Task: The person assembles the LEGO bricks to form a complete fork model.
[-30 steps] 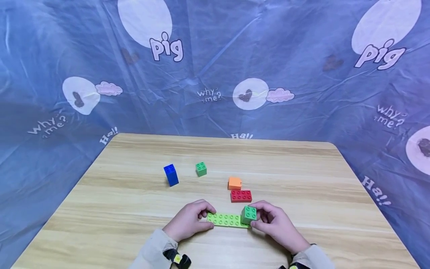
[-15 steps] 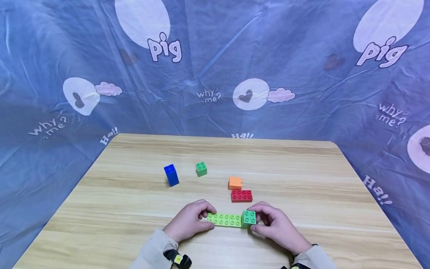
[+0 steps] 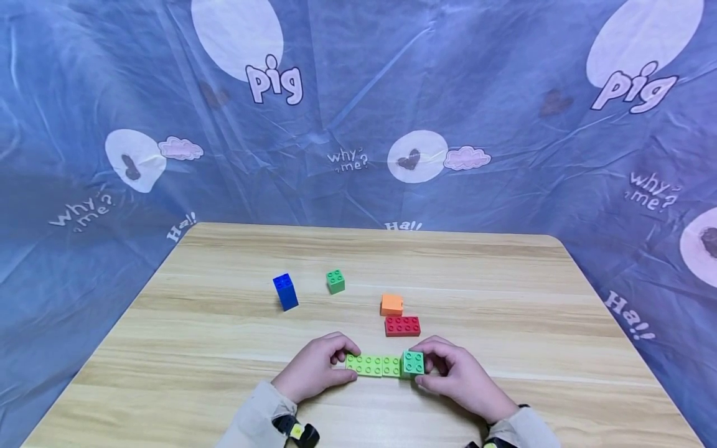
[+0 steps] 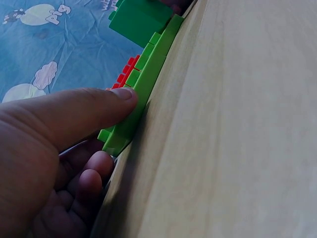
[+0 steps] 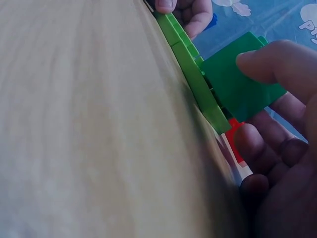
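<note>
Head view: I am looking over a wood-grain bench (image 3: 224, 348), where two bare hands work near the front edge. The left hand (image 3: 316, 367) has its thumb and fingers closed on the left end of a light-green strip (image 3: 365, 366), a low studded piece lying flat on the bench, with a seam across it. The right hand (image 3: 465, 379) pinches a green block (image 3: 413, 362), four studs on top, at the strip's right end. The right wrist view shows the thumb pressed on one face of the block and the other fingers bent behind it; the block sits over the strip's studs, but I cannot tell whether it is fully seated. In the left wrist view, the thumb lies along the strip's side and the remaining fingers curl below.

Beyond the strip, nearer the right hand, lies a red brick (image 3: 402, 326) with two rows of four studs. An orange block (image 3: 391, 305) is just behind it; whether the two touch is hard to see. Farther back and to the left, a smaller green cube (image 3: 336, 282) and a tall blue block (image 3: 286, 292) stand upright, near each other but apart. Light sleeves (image 3: 252, 414) and dark wrist straps (image 3: 297, 430) show below the hands. Behind the bench hangs a creased blue sheet (image 3: 336, 112) printed with "pig", "why me?" and "Ha!!".
</note>
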The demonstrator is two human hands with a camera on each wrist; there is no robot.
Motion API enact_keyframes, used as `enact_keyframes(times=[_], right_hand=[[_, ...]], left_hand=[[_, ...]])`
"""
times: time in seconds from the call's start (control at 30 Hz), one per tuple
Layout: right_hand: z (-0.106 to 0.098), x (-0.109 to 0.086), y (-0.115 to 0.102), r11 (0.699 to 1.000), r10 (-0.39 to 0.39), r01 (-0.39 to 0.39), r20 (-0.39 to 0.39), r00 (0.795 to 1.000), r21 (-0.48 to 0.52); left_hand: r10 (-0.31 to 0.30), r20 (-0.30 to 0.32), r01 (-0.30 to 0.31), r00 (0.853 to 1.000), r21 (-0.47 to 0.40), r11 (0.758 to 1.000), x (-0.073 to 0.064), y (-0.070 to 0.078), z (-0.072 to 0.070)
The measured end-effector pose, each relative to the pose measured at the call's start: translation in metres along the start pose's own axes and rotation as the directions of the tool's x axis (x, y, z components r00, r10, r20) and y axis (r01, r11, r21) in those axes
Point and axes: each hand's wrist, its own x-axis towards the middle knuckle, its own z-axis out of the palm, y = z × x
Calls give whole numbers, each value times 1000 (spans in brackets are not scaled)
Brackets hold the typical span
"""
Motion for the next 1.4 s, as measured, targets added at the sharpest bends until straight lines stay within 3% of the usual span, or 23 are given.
enact_keyframes(times=[0.53, 1.07, 1.4], right_hand=[[0, 1, -1, 993, 62, -62, 1, 998, -99], [1, 8, -19, 964, 194, -184, 33, 980, -191], [-3, 7, -12, 969, 210, -200, 63, 976, -143]], left_hand=[[-2, -20, 2, 1000, -3, 1000, 1, 0, 2], [-16, -5, 16, 1000, -3, 1000, 0, 1, 1], [-17, -9, 17, 1000, -2, 1000, 0, 0, 3]])
